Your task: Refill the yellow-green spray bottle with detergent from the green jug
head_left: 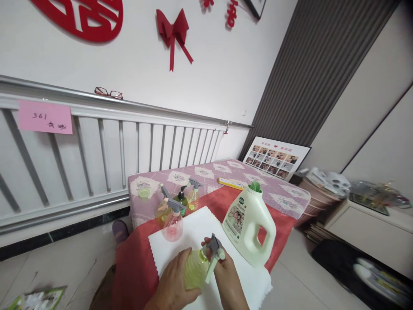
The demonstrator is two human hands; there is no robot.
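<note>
Spray bottle (195, 271) — yellow-green; tablecloth (204, 173) — purple, pale patches.

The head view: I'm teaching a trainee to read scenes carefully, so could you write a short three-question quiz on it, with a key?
1. What does the left hand hold?
A) a dark green plastic pump bottle
B) a translucent yellow-green plastic spray bottle
C) a flat, long yellow box

2. True or false: the large pale-green plastic jug with a loop handle is to the right of the held bottle in the picture.

3. Fill in: a red ____ with two hanging tails is on the white wall above the white barred radiator.

Key: 1. B; 2. True; 3. bow
</note>
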